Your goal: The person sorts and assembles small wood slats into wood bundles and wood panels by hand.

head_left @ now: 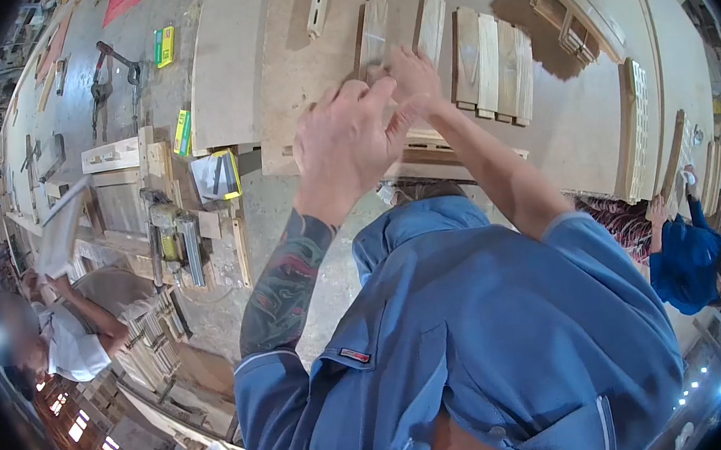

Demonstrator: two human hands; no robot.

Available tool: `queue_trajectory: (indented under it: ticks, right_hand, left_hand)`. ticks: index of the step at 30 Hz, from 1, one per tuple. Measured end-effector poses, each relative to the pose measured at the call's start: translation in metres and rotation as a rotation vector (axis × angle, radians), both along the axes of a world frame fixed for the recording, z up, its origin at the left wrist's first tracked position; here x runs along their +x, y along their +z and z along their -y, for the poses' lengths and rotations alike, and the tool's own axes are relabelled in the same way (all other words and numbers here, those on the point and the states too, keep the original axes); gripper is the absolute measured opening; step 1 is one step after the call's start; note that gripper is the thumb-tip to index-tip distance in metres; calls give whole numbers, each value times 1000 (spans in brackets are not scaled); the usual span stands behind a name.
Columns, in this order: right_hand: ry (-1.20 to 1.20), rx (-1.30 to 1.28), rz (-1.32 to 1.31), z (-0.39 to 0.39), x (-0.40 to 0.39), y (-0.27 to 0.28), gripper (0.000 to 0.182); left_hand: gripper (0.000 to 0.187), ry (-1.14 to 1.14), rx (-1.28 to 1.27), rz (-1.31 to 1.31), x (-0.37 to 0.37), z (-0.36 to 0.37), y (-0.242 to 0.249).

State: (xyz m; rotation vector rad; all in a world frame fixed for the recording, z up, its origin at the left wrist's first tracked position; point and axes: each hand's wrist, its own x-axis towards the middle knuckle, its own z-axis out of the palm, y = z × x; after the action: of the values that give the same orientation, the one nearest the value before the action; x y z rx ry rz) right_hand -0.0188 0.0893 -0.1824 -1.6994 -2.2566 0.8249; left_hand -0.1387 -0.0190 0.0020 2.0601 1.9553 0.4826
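My left hand [345, 132], on the tattooed arm, is raised over the bench with its fingers curled. My right hand [415, 79] is close beside it, its fingers bent towards the left hand's fingertips. Both are somewhat blurred, and I cannot tell what small thing is between the fingers. Just beyond them a pale wooden strip [373, 22] lies on the board, with a second strip [431, 23] to its right. Farther right, several grooved wooden pieces [492, 63] lie side by side. Partly behind my wrists, a wooden rail [431, 143] runs along the bench's near edge.
A slotted strip [320, 4] lies at the far side. Wooden parts [578, 17] and a slotted stack [637, 128] are to the right. Left are clamps [114, 79], yellow-green boxes [165, 47] and a power tool [171, 237]. One person [79, 344] works left, another [689, 260] right.
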Motion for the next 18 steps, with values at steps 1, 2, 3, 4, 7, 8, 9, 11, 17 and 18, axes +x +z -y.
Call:
queue_trajectory:
  ticks: [1, 2, 3, 4, 7, 8, 9, 11, 17, 18]
  right_hand:
    - [-132, 312, 100, -2, -22, -30, 54]
    - [-136, 307, 95, 0, -42, -36, 54]
    - [-174, 288, 201, 4, -59, -38, 58]
    - [-212, 271, 308, 4, -67, -43, 63]
    - [-226, 104, 47, 5, -65, -65, 62]
    - [-225, 113, 51, -1, -57, -74, 62]
    - [-121, -89, -40, -10, -40, -85, 58]
    - [-8, -294, -121, -7, -4, -77, 55]
    - [-33, -279, -795, 63, 59, 28, 36]
    - [14, -327, -787, 73, 61, 36, 34]
  left_hand:
    - [52, -3, -14, -5, 1, 1, 2]
    - [53, -8, -30, 7, 0, -1, 3]
    - [53, -15, -45, 21, -1, -2, 4]
    - [53, -21, -46, 16, -1, -2, 4]
    - [53, -31, -6, 118, -3, 1, 4]
    - [52, -31, 26, 241, -5, 1, 3]
    - [51, -28, 60, 364, -6, 2, 2]
    - [49, 55, -24, 381, -7, 3, 12]
    - [40, 158, 178, 280, -7, 1, -12]
    - [37, 157, 224, 212, -5, 2, -13]
